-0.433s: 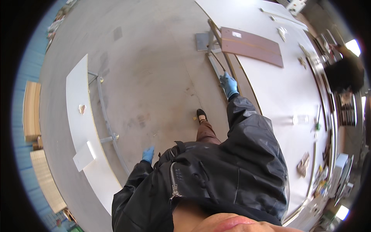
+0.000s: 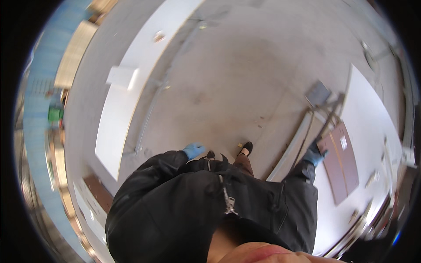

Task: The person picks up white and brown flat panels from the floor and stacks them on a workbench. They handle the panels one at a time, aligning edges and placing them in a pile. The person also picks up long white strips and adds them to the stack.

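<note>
My left hand [image 2: 193, 151], in a blue glove, hangs in front of my jacket above the floor. Its fingers are loosely apart and hold nothing. Out to the right, my gloved right hand [image 2: 313, 157] is at the near left edge of a brown panel [image 2: 338, 163]. Motion blurs its fingers, so I cannot tell whether they grip the panel or only lie by it. A yellowish strip runs along the panel, with a white label near one end. The panel lies on a large white board [image 2: 367, 115].
A metal trestle [image 2: 330, 113] supports the white board, beside a grey flat piece [image 2: 318, 94] on the floor. Leftward, a long white board [image 2: 115, 117] rests on a metal frame [image 2: 154, 98], a small white piece [image 2: 121, 77] on it. Stacked boards [image 2: 75, 53] line the blue wall.
My view has swung to the right, so the long white board now lies farther up. My right hand has come to the brown panel's edge; my left hand has risen toward my front.
</note>
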Demonstrator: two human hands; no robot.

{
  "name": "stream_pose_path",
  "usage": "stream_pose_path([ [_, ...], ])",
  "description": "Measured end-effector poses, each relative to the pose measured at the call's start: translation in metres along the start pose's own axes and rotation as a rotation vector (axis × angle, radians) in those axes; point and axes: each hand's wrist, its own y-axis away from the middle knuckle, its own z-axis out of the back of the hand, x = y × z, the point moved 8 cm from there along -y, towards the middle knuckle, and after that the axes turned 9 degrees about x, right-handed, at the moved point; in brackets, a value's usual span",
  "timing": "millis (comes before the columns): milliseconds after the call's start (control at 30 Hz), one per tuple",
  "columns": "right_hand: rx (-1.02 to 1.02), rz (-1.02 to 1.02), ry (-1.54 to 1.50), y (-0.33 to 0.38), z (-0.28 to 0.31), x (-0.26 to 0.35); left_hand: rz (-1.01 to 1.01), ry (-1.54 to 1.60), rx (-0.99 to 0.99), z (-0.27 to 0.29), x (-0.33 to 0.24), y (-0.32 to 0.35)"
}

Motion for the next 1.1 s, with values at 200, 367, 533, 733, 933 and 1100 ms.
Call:
stream_pose_path([
  [200, -0.223, 0.129, 0.177, 0.01, -0.034, 0.019, -0.02, 0.093, -0.02, -0.001, -0.039, 0.004],
  [367, -0.15, 0.121, 0.307, 0.056, -0.145, 0.029, 0.076, 0.059, -0.094, 0.015, 0.002, -0.013],
  [533, 0.115, -0.248, 0.303, 0.147, -0.236, -0.065, -0.067, 0.177, -0.14, 0.063, -0.003, -0.024],
  [733, 0.32, -0.54, 0.563, 0.25, -0.285, -0.246, -0.289, 0.325, -0.281, 0.185, -0.01, -0.003],
  [933, 0.634, -0.936, 0.764, 0.318, -0.346, -0.442, -0.506, 0.904, -0.256, 0.277, 0.05, 0.06],
  [1100, 0.988, -1.243, 1.044, 0.383, -0.392, -0.58, -0.488, 1.499, -0.246, 0.305, 0.139, 0.139],
])
